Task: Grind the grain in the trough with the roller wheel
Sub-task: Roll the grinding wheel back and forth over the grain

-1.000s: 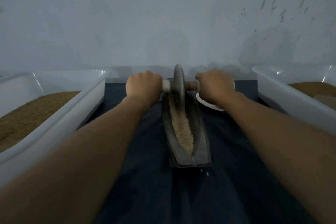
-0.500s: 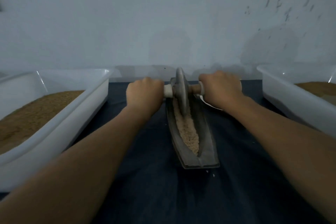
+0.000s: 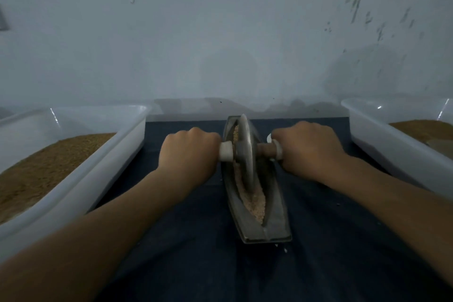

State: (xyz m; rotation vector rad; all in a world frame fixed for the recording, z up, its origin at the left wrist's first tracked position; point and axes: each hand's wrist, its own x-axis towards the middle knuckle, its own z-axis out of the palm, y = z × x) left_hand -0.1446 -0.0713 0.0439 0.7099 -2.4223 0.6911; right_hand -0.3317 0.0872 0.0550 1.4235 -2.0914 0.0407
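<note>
Pale wall (image 3: 220, 32) behind, dark blue cloth (image 3: 191, 252) over the tabletop, where the metal trough (image 3: 277, 223) lies along the middle, with grain (image 3: 257, 203) in its groove. My left hand (image 3: 188, 152) and right hand (image 3: 308, 147) have fingers wrapped round the axle (image 3: 266, 149) of the roller wheel (image 3: 245, 152), upright in the trough's far half.

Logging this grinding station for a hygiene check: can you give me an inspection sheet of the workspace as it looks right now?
Surface: dark blue cloth, wrinkled.
Job's things: metal trough lying lengthwise on it, holding pale grain; roller wheel upright in its far half.
Clutter: pale crumbs by the trough's near end; white object, mostly hidden.
Grippers: left hand and right hand each grip one end of the wheel's axle.
Cables: nothing seen.
Surroundings: left tub and right tub, white, holding brown granular fill; stained wall behind.
</note>
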